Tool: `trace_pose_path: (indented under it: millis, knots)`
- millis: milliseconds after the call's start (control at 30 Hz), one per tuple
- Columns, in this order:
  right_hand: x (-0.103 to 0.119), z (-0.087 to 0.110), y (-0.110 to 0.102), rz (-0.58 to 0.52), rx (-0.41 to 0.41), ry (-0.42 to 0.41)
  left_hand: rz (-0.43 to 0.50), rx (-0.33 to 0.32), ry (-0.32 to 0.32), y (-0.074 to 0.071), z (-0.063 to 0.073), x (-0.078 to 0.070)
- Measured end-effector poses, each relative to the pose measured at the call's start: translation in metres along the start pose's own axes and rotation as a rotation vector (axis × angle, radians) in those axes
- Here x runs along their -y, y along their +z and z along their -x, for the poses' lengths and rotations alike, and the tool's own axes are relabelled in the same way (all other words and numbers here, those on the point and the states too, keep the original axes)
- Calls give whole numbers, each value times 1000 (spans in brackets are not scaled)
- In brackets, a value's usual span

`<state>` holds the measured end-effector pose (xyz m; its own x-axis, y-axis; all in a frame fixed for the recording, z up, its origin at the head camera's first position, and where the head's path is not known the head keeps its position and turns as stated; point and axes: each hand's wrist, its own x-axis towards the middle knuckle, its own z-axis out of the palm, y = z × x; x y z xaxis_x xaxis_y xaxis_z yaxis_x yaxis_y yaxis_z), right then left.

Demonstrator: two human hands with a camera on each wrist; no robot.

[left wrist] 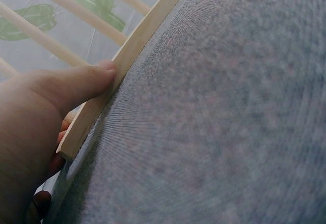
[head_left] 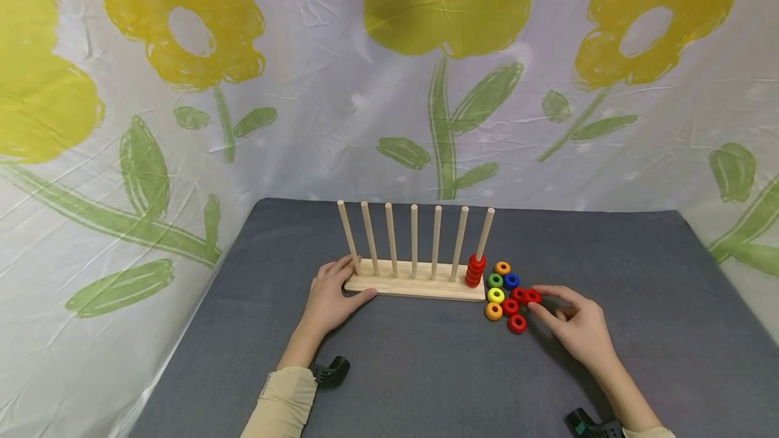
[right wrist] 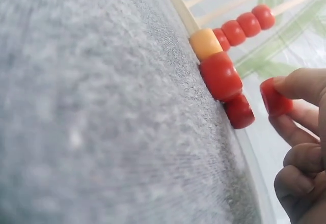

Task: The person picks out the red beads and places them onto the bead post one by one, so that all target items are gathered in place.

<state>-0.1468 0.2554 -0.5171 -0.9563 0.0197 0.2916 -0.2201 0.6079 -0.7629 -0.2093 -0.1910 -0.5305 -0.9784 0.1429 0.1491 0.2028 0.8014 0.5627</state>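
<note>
A wooden base [head_left: 420,287] carries a row of several upright pegs, and red beads [head_left: 475,272] are stacked on the rightmost one. My left hand [head_left: 331,295] grips the base's left end, thumb on the front edge and fingers behind. With thumb and fingers, my right hand [head_left: 575,322] pinches a red bead [right wrist: 275,97], held just above the table in the right wrist view. Beside the base's right end lie loose beads: red [head_left: 516,324], orange [head_left: 493,311], yellow [head_left: 496,295], green [head_left: 495,280] and blue [head_left: 510,280].
A dark grey cloth covers the table [head_left: 426,370]. Behind it hangs a white sheet [head_left: 316,120] printed with yellow flowers and green leaves. Black wrist devices [head_left: 331,372] sit on both forearms.
</note>
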Motion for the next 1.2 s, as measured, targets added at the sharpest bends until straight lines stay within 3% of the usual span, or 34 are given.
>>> trace_pose_path:
  millis: [667,1200]
  knots:
    - [30,-28,2,3,-24,-118,1,-25,16,1,0,0]
    - [49,-41,2,-21,-56,-134,6,-19,12,0,0,0]
